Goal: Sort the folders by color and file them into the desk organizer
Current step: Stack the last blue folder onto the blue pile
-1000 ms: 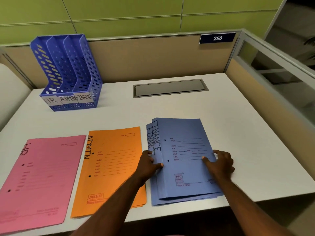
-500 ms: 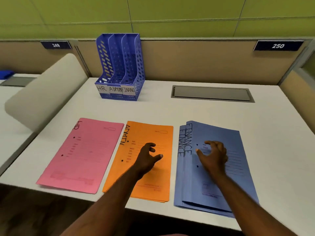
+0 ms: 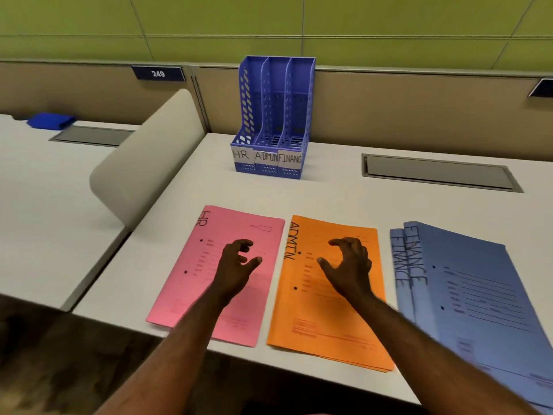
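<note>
Three sets of flat paper folders lay side by side along the near edge of the white desk top. At the left was the pink paper folder marked "HR", in the middle the orange paper folders marked "ADMIN" (several edges showed at the near corner, so more than one lay stacked), and at the right the stack of blue paper folders marked "FINANCE", two spines of which were offset from one another. The left hand was above the pink folder with its fingers loosely curled and thumb spread, holding nothing; whether it touched the paper could not be told. The right hand was above the orange folders in a like pose, fingers bent in an open claw, holding nothing. The blue perforated plastic desk organizer stood upright at the back of the desk against the beige partition panel, well apart from the folders, its three compartments labelled "HR", "ADMIN" and "FINANC" from left to right, with no folder in them. A grey recessed cable hatch lay to the right of the organizer. A dark number plate reading "249" hung on the partition at the left, and a blue object rested on the neighbouring desk.
</note>
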Action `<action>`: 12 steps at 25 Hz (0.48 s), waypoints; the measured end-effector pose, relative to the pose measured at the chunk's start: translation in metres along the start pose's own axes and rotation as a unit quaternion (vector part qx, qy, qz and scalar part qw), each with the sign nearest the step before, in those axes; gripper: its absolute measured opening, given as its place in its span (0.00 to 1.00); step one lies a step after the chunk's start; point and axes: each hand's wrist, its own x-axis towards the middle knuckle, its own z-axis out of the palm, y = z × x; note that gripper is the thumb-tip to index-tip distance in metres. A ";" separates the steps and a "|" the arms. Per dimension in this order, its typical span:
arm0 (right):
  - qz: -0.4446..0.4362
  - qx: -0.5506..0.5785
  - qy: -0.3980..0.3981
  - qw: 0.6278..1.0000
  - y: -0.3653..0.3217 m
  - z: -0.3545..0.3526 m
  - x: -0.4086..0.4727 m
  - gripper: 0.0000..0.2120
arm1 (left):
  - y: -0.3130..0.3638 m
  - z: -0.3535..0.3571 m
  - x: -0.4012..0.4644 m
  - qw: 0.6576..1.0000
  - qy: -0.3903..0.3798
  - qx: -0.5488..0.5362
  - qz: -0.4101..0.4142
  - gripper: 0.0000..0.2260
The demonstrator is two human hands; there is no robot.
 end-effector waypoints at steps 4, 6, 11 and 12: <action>-0.012 -0.001 -0.032 0.999 -0.054 0.055 -0.006 0.26 | -0.040 -0.057 0.019 1.000 0.011 0.015 0.003 0.17; -0.010 0.010 -0.052 0.999 -0.073 0.077 -0.008 0.29 | -0.055 -0.080 0.027 1.000 0.021 0.021 0.000 0.17; 0.026 0.038 -0.126 0.991 -0.109 0.122 -0.016 0.43 | -0.088 -0.122 0.039 0.997 0.028 0.063 -0.035 0.21; 0.038 0.038 -0.137 0.989 -0.113 0.127 -0.017 0.46 | -0.092 -0.126 0.041 0.996 0.022 0.071 -0.044 0.23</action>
